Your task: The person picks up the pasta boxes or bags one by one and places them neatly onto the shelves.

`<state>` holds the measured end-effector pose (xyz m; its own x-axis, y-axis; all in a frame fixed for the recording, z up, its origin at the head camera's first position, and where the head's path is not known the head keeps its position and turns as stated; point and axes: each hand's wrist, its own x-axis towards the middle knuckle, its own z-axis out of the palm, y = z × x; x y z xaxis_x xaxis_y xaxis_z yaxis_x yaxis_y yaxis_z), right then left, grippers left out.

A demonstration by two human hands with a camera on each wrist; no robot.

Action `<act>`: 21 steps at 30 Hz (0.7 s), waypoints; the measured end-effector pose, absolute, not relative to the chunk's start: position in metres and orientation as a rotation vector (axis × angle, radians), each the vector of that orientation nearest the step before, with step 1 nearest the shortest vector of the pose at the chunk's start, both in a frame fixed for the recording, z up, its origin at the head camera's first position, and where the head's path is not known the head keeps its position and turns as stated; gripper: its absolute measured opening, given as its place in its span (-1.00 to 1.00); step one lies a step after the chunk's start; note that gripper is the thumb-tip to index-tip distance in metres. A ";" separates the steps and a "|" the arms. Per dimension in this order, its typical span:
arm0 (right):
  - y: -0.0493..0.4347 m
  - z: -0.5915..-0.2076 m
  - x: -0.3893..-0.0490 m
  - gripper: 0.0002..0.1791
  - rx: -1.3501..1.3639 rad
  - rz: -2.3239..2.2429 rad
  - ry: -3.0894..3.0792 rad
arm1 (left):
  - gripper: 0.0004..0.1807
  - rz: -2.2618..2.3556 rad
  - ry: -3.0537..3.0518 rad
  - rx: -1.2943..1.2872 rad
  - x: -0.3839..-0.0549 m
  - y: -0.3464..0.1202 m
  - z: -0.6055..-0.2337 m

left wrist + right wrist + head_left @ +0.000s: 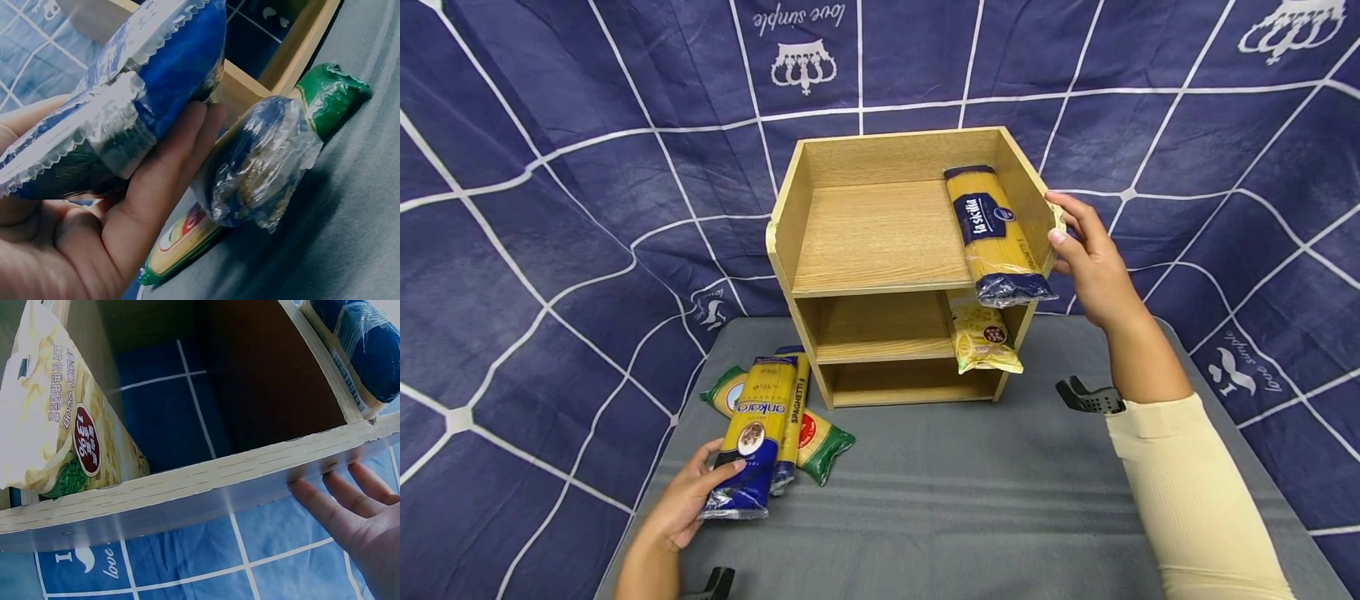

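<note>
In the head view my left hand (pixel 688 496) holds the lower end of a yellow and blue Ankara spaghetti pack (pixel 752 433), thumb on its front and fingers beneath. A second spaghetti pack (pixel 793 421) lies beside it, across a green-ended pasta bag (pixel 823 446). My right hand (pixel 1093 275) grips the front corner of the small wooden shelf's (pixel 880 237) right side panel. In the right wrist view its fingertips (pixel 300 486) touch the panel's outer face. A La Sicilia spaghetti pack (pixel 992 225) lies along that panel on the top board, its front end overhanging.
On the middle level, a yellow snack-like bag (pixel 985 337) stands at the right, jutting past the front edge. The shelf stands on a grey cloth-covered surface (pixel 940 492). Blue white-lined fabric (pixel 910 67) hangs behind and on both sides.
</note>
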<state>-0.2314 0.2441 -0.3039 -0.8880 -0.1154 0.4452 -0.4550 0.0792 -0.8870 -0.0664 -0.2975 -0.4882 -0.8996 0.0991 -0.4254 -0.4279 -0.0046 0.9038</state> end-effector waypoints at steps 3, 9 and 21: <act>0.244 -0.305 -0.231 -0.46 0.576 1.894 -2.095 | -0.24 2.004 1.885 -0.348 -0.065 -0.294 -0.490; 0.244 -0.306 -0.231 -0.47 0.577 1.907 -2.081 | -0.24 2.061 1.846 -0.324 -0.062 -0.290 -0.493; 0.244 -0.306 -0.231 -0.46 0.570 1.905 -2.096 | -0.35 2.188 1.844 -0.244 -0.058 -0.286 -0.502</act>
<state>-0.2311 0.2442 -0.3057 -0.8917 -0.1168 0.4372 -0.4463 0.0675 -0.8923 -0.0580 -0.2861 -0.5016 -0.9496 0.0960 -0.2984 -0.3103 -0.1541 0.9380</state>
